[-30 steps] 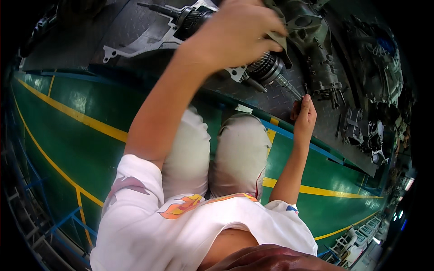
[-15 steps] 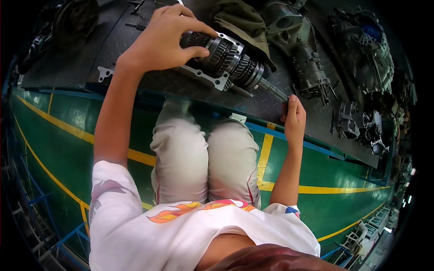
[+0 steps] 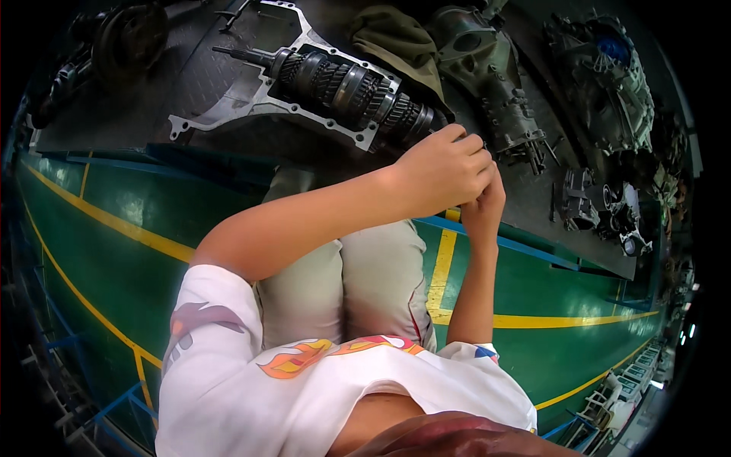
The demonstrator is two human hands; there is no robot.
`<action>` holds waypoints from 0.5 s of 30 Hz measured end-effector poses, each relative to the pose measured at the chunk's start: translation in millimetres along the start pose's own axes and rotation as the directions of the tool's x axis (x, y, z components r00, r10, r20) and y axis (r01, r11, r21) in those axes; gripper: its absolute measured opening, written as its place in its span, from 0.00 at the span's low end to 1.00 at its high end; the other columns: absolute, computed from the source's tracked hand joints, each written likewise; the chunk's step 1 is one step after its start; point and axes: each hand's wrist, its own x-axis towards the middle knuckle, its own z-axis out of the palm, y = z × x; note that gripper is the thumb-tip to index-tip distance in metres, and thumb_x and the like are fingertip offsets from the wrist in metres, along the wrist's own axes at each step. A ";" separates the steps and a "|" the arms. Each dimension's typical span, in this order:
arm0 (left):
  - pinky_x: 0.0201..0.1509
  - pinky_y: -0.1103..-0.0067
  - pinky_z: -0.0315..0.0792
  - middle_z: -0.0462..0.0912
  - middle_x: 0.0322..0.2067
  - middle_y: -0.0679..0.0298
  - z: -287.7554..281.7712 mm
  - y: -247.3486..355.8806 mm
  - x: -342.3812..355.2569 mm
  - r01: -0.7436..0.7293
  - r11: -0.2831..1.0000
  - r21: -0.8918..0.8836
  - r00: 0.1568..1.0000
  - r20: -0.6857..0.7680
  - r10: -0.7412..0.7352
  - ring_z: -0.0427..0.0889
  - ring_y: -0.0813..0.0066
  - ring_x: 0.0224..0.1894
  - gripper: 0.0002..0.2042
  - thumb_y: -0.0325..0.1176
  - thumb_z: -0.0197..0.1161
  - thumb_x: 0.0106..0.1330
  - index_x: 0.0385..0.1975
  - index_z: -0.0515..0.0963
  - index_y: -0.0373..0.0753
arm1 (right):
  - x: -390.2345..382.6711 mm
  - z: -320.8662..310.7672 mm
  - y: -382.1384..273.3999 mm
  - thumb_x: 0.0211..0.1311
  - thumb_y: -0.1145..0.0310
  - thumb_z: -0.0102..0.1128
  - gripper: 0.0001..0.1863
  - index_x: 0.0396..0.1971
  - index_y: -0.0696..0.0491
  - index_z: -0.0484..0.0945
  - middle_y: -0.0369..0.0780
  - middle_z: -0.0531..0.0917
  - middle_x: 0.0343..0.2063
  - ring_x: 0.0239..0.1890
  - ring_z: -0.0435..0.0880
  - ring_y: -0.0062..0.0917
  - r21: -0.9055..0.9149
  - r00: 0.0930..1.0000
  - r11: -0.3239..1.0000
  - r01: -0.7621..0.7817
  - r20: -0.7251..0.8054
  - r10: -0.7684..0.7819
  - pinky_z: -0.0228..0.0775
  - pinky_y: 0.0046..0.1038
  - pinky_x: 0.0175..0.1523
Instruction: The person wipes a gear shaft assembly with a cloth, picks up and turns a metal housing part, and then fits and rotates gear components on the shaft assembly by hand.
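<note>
A gear shaft [image 3: 343, 87] with several toothed gears lies in an open, silver half of a gearbox housing [image 3: 263, 105]. Its thin end points to the far left, and its other end runs to the right into my hands. My left hand [image 3: 445, 169] has its fingers curled round that right end and hides it. Just beside and below, touching it, my right hand [image 3: 485, 202] is closed at the shaft's tip. The exact grip of the fingertips is covered by my left hand.
The housing rests on a dark tread-plate bench [image 3: 194, 57]. Behind it lie an olive cloth [image 3: 392, 34] and another gearbox case [image 3: 499, 95]. More metal castings [image 3: 582, 202] sit at the right, and a round dark part [image 3: 129, 38] at the far left. My knees are under the bench edge.
My left hand has left the gears in the middle and crossed to the right, joining my right hand at the shaft end. The housing and gears are now uncovered.
</note>
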 end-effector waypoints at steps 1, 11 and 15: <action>0.62 0.69 0.78 0.90 0.45 0.65 10.5 -0.3 0.5 0.013 1.000 0.017 1.000 0.023 -0.014 0.88 0.65 0.51 0.14 0.29 0.72 0.60 0.46 0.88 0.37 | 0.4 -0.4 0.5 0.83 0.72 0.64 0.10 0.57 0.59 0.84 0.42 0.88 0.38 0.36 0.84 0.24 -0.003 1.000 1.000 0.003 0.006 -0.003 0.77 0.26 0.44; 0.81 0.60 0.73 0.88 0.32 0.62 29.3 9.3 -2.2 0.107 0.992 0.074 0.990 0.081 -0.112 0.90 0.63 0.41 0.05 0.26 0.72 0.60 0.35 0.86 0.40 | -14.3 -0.1 -2.9 0.88 0.68 0.56 0.10 0.47 0.59 0.80 0.45 0.83 0.32 0.32 0.79 0.28 -0.008 0.988 0.989 -0.148 0.036 0.149 0.74 0.31 0.41; 0.82 0.57 0.72 0.89 0.32 0.60 23.4 19.9 -1.7 0.099 0.991 0.086 0.974 0.195 -0.114 0.91 0.62 0.42 0.06 0.26 0.72 0.61 0.37 0.85 0.39 | -19.1 -4.2 -8.7 0.90 0.64 0.55 0.14 0.43 0.58 0.77 0.40 0.76 0.26 0.29 0.70 0.23 0.061 0.982 0.983 -0.175 0.079 0.170 0.68 0.30 0.36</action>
